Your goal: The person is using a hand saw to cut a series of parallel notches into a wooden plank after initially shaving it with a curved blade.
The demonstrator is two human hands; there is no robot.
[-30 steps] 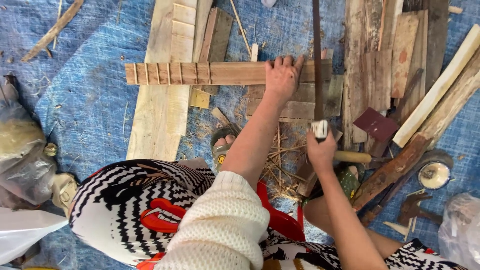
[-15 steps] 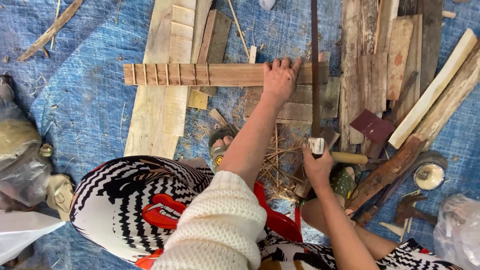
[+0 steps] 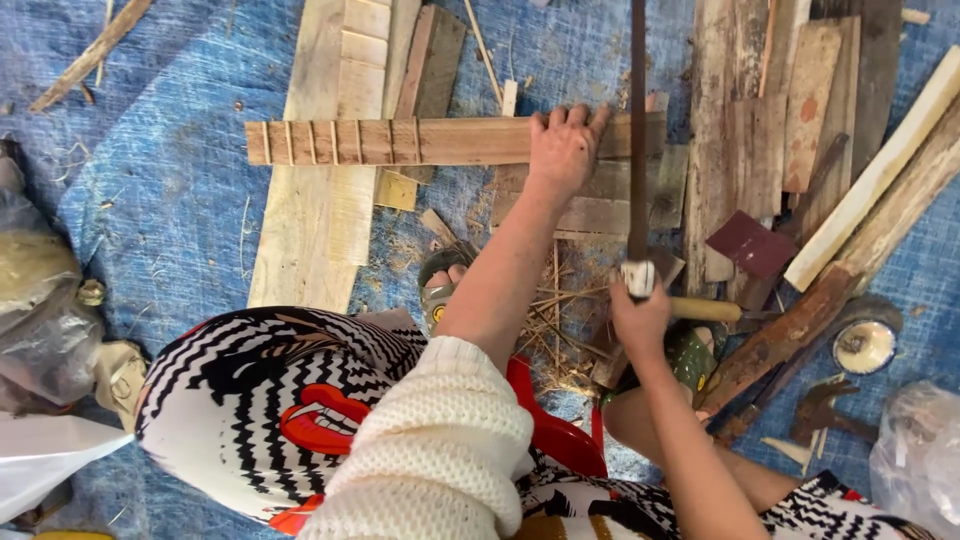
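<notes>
STEP: sawing slat [image 3: 420, 141] | LEFT hand [image 3: 562, 150]: flat, pinning slat | RIGHT hand [image 3: 640, 318]: grip closed on saw [image 3: 637, 140] handle, blade toward 12 o'clock | NEXT: likely needs steady stroke, firm hold-down.

Left hand [image 3: 562, 150] flat, right hand [image 3: 638, 318] fisted

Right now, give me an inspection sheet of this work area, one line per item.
Surface: blue tarp on the ground, strewn with wood chips.
Job's things: notched wooden strip lying crosswise; saw blade standing across its right end.
Clutter: pale plank, stacked boards, dark red square piece, hammer.
Grippers: left hand presses the strip; right hand grips the saw handle.
Cables: nothing seen.
Surroundings: plastic bags at left.
</notes>
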